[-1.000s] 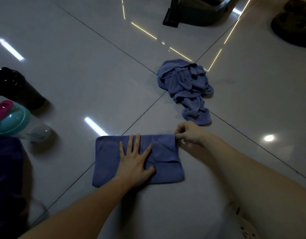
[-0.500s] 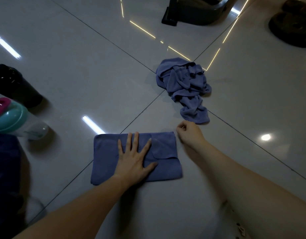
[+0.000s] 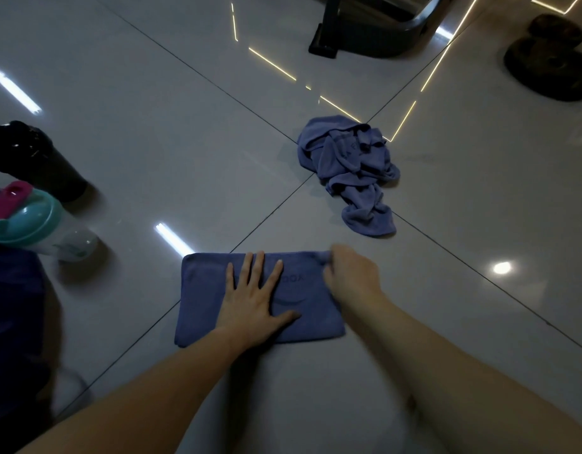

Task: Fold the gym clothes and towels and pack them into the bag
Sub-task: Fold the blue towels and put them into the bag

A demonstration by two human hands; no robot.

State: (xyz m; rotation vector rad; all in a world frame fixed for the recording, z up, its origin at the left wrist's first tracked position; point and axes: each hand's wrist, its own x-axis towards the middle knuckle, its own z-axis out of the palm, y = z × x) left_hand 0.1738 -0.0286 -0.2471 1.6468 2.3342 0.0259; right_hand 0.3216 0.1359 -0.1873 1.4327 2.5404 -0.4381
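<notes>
A folded blue towel (image 3: 204,299) lies flat on the tiled floor in front of me. My left hand (image 3: 253,303) presses on its middle with the fingers spread and straight. My right hand (image 3: 351,276) is at the towel's far right corner, fingers curled round the cloth edge there; it is slightly blurred. A second blue towel (image 3: 351,165) lies crumpled on the floor beyond, untouched. A dark blue bag (image 3: 11,322) shows at the left edge, mostly cut off.
A teal-lidded bottle with a pink cap (image 3: 30,221) lies on its side at the left, with a black bottle (image 3: 37,158) behind it. A dark machine base (image 3: 365,31) stands at the top, and dark dumbbells (image 3: 551,60) sit at the top right.
My right hand let go of the towel's corner, drew back off it, then came back onto the far right corner and grips it. The loose flap is now laid flat. My left hand stays pressed.
</notes>
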